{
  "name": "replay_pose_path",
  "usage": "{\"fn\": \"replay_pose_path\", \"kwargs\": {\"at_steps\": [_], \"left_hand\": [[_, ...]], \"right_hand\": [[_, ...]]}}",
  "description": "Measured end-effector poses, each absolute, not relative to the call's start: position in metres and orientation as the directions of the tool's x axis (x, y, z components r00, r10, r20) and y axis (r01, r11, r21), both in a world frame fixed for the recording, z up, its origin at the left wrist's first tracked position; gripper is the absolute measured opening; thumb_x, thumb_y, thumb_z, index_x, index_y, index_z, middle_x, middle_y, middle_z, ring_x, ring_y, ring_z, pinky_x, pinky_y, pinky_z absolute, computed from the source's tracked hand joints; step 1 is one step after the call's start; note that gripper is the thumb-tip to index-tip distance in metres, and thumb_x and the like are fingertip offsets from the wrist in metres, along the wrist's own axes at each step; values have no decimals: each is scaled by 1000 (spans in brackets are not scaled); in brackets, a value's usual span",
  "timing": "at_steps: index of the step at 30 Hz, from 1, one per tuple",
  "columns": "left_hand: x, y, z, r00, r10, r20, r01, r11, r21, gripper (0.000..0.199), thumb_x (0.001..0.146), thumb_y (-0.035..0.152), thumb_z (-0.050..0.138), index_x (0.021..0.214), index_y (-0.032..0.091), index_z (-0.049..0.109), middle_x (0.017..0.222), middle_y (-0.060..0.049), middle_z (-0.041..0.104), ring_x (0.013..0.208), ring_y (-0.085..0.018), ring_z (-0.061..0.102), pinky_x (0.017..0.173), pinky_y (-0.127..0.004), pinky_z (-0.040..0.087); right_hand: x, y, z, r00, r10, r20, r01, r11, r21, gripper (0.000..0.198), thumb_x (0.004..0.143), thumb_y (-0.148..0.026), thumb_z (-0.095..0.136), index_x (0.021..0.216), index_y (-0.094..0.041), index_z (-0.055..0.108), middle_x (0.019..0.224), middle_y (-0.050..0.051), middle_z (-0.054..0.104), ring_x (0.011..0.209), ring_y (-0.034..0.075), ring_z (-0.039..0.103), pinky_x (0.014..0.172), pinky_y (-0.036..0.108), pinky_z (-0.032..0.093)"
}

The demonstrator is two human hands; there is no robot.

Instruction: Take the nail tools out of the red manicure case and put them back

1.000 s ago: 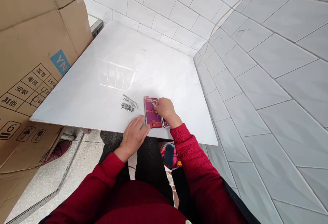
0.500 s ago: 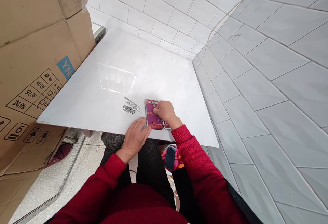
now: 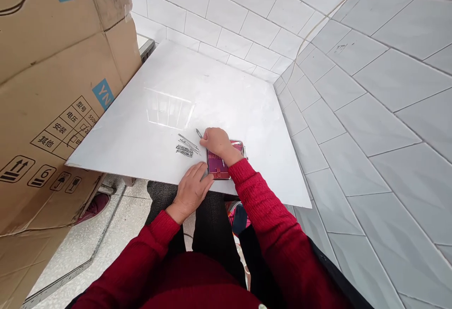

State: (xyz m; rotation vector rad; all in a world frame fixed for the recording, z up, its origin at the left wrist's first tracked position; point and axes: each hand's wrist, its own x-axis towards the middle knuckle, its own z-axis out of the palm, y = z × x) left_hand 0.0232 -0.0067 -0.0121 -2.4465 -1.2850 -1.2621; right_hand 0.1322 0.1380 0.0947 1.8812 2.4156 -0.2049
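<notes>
A red-and-purple manicure case (image 3: 218,169) lies unfolded on the white board near its front edge, partly hidden under my right hand and wrist. My right hand (image 3: 216,142) is closed in a pinch above the case's left half. From its fingers a small metal tool (image 3: 198,133) sticks out to the upper left; its kind I cannot make out. My left hand (image 3: 190,189) rests with fingers stretched at the board's edge, its fingertips by the case's lower left corner. Several slim metal tools (image 3: 184,150) lie in a loose group left of the case.
The white board (image 3: 226,97) reaches back to the tiled walls (image 3: 226,17). A large cardboard box (image 3: 70,50) stands along its left side. A cable (image 3: 310,36) runs down the wall corner. Below the board's front edge are my knees and a dark phone-like object (image 3: 240,219).
My right hand has lifted from inside the case and moved left, now with a small metal tool in its fingers. My left hand keeps its place by the case. The whole view has shifted slightly.
</notes>
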Motion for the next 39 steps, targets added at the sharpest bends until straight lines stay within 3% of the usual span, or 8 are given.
{"fn": "replay_pose_path", "kwargs": {"at_steps": [3,6,10,17,25,29,33,39], "left_hand": [[23,-7,-13,301,642,705,717,-640,277,10,103,22,62,105,20,71,122,-14,69,121,-29,66,101,-49,62],[23,-7,-12,302,645,702,715,-640,281,10,103,21,62,106,19,71,122,-15,69,121,-29,66,101,-48,61],[24,-6,-10,301,660,689,706,-640,304,12,104,21,59,105,19,71,122,-15,68,123,-29,64,101,-49,60],[22,-5,-9,319,669,671,681,-654,329,14,104,20,56,108,20,70,126,-15,67,126,-30,62,103,-50,59],[22,-4,-9,313,677,666,667,-656,353,15,105,21,55,105,21,70,124,-14,66,124,-29,62,102,-50,59],[22,-4,-9,304,668,679,670,-657,346,14,105,21,56,105,21,70,124,-14,66,124,-29,62,103,-49,59],[23,-4,-11,295,650,700,673,-661,330,13,104,22,57,104,20,70,124,-15,67,124,-29,63,102,-50,60],[24,-4,-13,292,648,704,685,-655,319,14,105,23,57,103,20,71,123,-15,67,123,-29,64,102,-51,60]], "right_hand": [[110,136,94,-298,944,-141,954,292,-61,21,96,-22,58,107,-16,76,103,10,80,90,24,69,71,31,41],[115,129,96,-309,948,-75,943,295,-152,25,98,-26,59,116,-17,73,105,7,80,92,22,69,74,30,42],[158,114,101,-241,969,-47,951,226,-210,19,98,-20,58,102,-18,76,94,3,78,82,18,66,70,28,39],[198,86,104,-38,991,-130,999,35,-31,21,95,-20,59,85,-20,77,90,5,79,81,19,67,64,29,35],[181,98,99,22,988,-153,999,-15,47,23,100,-25,57,96,-18,79,97,12,79,92,24,73,75,30,47],[173,111,98,47,983,-175,997,-35,76,21,97,-19,59,105,-15,78,99,16,79,96,26,74,77,30,50],[170,116,100,76,974,-214,997,-75,15,19,92,-13,63,104,-12,78,95,15,79,89,24,74,76,28,51],[175,113,96,118,954,-276,980,-157,-124,17,91,-20,65,84,-13,79,75,9,78,75,19,72,71,25,50]]}}
